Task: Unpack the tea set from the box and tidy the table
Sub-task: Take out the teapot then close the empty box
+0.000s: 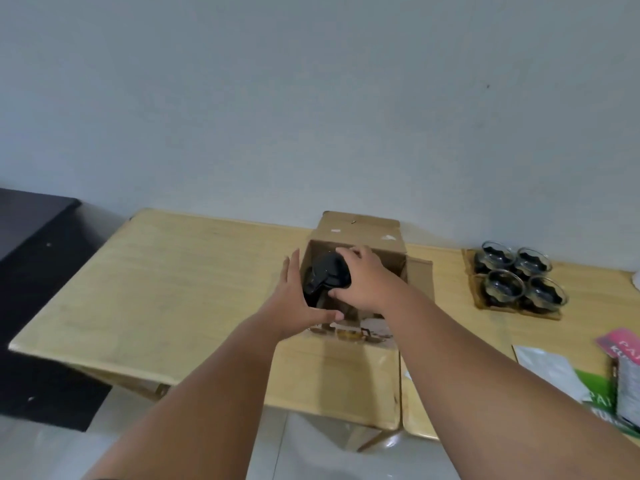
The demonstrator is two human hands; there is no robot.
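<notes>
An open cardboard box [360, 230] stands near the back middle of the light wooden table [180, 278]. Inside it sits a teapot with a black lid [325, 277]. My right hand [363, 282] reaches into the box and grips the black lid from above. My left hand [301, 306] lies against the box's left front corner, its fingers straight along the side and its thumb across the front rim. Several glass cups with dark insides [519, 275] stand together on a cardboard tray [485, 304] at the right of the table.
A front flap of the box [336, 382] hangs out over the table's near edge. Pink, white and green packets [588, 375] lie at the right front corner. A dark piece of furniture [31, 220] stands left of the table, and a plain wall is behind.
</notes>
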